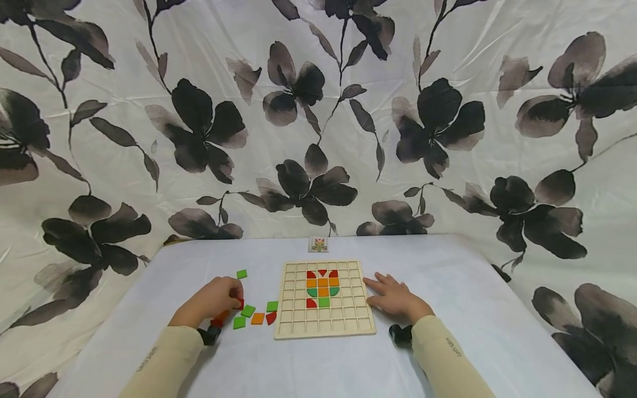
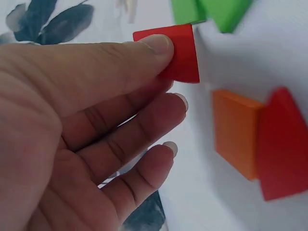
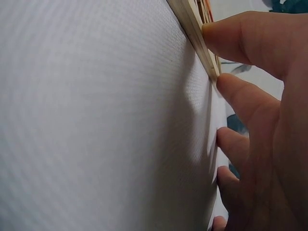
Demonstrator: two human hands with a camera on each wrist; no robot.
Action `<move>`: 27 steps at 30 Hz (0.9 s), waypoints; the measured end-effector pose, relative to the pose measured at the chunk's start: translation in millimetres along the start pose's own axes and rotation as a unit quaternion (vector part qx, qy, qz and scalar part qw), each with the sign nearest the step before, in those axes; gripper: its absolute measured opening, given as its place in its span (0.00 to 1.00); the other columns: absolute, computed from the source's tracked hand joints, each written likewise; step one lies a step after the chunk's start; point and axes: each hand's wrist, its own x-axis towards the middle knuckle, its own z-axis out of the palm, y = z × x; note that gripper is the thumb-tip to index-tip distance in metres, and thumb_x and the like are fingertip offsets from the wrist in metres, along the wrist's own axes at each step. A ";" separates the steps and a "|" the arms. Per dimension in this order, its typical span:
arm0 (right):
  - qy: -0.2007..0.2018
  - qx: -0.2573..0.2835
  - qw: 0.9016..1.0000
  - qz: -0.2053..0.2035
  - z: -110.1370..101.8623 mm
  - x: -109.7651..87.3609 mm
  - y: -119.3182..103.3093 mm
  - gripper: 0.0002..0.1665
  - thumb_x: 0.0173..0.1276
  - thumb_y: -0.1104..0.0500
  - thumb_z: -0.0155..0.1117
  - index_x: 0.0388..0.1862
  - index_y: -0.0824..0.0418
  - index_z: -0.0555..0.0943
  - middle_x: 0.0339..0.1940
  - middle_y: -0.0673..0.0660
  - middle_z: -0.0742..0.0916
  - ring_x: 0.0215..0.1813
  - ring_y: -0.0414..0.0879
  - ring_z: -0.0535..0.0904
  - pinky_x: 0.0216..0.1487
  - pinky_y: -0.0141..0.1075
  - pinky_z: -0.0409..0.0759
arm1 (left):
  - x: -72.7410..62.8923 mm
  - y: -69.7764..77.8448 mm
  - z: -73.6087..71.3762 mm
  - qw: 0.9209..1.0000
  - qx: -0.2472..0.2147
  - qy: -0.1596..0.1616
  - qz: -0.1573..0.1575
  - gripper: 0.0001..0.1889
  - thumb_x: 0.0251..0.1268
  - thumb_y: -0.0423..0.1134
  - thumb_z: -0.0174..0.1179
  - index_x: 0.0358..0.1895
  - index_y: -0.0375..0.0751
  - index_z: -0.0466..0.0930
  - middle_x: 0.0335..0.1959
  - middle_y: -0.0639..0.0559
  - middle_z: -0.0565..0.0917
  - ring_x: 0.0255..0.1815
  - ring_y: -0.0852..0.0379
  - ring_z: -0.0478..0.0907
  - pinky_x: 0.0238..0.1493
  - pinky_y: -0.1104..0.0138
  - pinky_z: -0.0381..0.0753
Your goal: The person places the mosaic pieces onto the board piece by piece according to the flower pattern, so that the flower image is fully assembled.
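head: board (image 1: 324,325) btwn l/r hands (image 1: 214,301) (image 1: 398,301)

Right hand (image 3: 276,134) spread, thumb and index fingertip touching edge of wooden board (image 3: 197,38); white surface (image 3: 96,120) alongside.

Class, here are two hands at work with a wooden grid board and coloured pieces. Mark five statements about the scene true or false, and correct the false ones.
1. The left hand pinches a red piece. True.
2. The right hand holds a green square. False: it holds no piece and touches the edge of the grid board.
3. A small card lies beyond the far edge of the board. True.
4. Every orange piece is on the board. False: an orange square lies off it, to the left.
5. In the head view, the uppermost loose piece is orange. False: it is a green tile.
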 end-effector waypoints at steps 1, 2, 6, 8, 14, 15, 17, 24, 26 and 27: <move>0.000 0.000 1.000 -0.001 -0.6 0.0 -0.1 0.35 0.68 0.43 0.54 0.74 0.45 0.64 0.78 0.59 0.61 0.79 0.64 0.48 0.72 0.67 0.43 | 1.2 1.7 -0.4 1.000 -0.005 0.001 0.002 0.05 0.58 0.31 0.63 0.31 0.44 0.78 0.28 0.52 0.78 0.32 0.55 0.71 0.35 0.65 0.74; 0.000 0.002 1.000 0.000 -1.1 0.1 -0.1 0.35 0.68 0.43 0.54 0.74 0.45 0.64 0.79 0.58 0.60 0.79 0.63 0.47 0.72 0.67 0.42 | 2.5 4.3 -1.0 1.000 -0.009 0.003 0.005 0.04 0.59 0.31 0.63 0.33 0.44 0.79 0.28 0.53 0.78 0.32 0.55 0.71 0.35 0.65 0.74; -0.002 0.001 1.000 0.000 -2.5 0.4 -0.7 0.35 0.69 0.43 0.54 0.74 0.44 0.63 0.79 0.58 0.60 0.79 0.63 0.47 0.72 0.67 0.42 | 9.5 20.7 -1.1 1.000 -0.018 0.008 0.020 0.06 0.62 0.32 0.60 0.39 0.45 0.82 0.28 0.54 0.80 0.32 0.56 0.72 0.38 0.64 0.76; -0.002 -0.002 1.000 -0.001 -2.7 0.1 -1.0 0.35 0.69 0.43 0.54 0.74 0.44 0.63 0.79 0.59 0.60 0.79 0.63 0.47 0.72 0.67 0.42 | 13.7 31.5 1.3 0.999 -0.024 0.009 0.028 0.06 0.62 0.32 0.60 0.40 0.46 0.83 0.28 0.54 0.80 0.32 0.56 0.73 0.39 0.64 0.76; -0.003 -0.003 1.000 0.001 -2.3 -0.6 -1.9 0.35 0.68 0.43 0.54 0.74 0.44 0.63 0.79 0.59 0.60 0.79 0.63 0.47 0.72 0.67 0.42 | 29.0 66.9 17.0 0.997 -0.049 0.013 0.052 0.05 0.63 0.34 0.61 0.40 0.46 0.83 0.29 0.55 0.79 0.33 0.56 0.73 0.37 0.65 0.75; -0.003 -0.002 1.000 0.001 -2.4 -0.9 -2.1 0.35 0.68 0.43 0.54 0.74 0.45 0.63 0.79 0.59 0.60 0.79 0.63 0.47 0.72 0.67 0.42 | 31.7 72.5 20.2 0.997 -0.053 0.013 0.058 0.05 0.63 0.34 0.61 0.40 0.46 0.83 0.30 0.55 0.79 0.34 0.56 0.73 0.38 0.65 0.75; -0.003 -0.002 1.000 0.000 -3.0 -1.6 -2.8 0.36 0.68 0.43 0.54 0.74 0.45 0.64 0.78 0.59 0.60 0.79 0.64 0.47 0.72 0.67 0.42 | 36.6 83.3 26.6 0.995 -0.061 0.011 0.073 0.05 0.63 0.33 0.61 0.40 0.45 0.83 0.31 0.55 0.79 0.35 0.56 0.73 0.39 0.65 0.74; -0.003 0.001 1.000 0.002 -3.8 -3.3 -4.5 0.36 0.68 0.44 0.55 0.74 0.46 0.64 0.78 0.59 0.61 0.79 0.64 0.48 0.72 0.67 0.42 | 48.3 116.0 44.7 0.989 -0.076 0.005 0.129 0.03 0.62 0.33 0.63 0.37 0.45 0.83 0.31 0.56 0.80 0.36 0.56 0.73 0.43 0.63 0.76; -0.003 0.000 1.000 0.001 -3.7 -2.9 -4.2 0.35 0.68 0.44 0.54 0.74 0.46 0.64 0.78 0.59 0.60 0.79 0.64 0.48 0.72 0.67 0.42 | 51.4 123.1 49.8 0.987 -0.076 0.003 0.142 0.03 0.62 0.33 0.63 0.36 0.46 0.83 0.31 0.56 0.80 0.36 0.57 0.73 0.42 0.64 0.76; -0.004 -0.002 1.000 0.002 -3.5 -2.6 -3.9 0.35 0.68 0.44 0.54 0.74 0.45 0.63 0.79 0.59 0.60 0.79 0.63 0.47 0.72 0.67 0.42 | 52.7 126.5 52.1 0.986 -0.076 0.001 0.148 0.03 0.62 0.33 0.62 0.36 0.46 0.83 0.31 0.56 0.80 0.36 0.57 0.73 0.42 0.64 0.75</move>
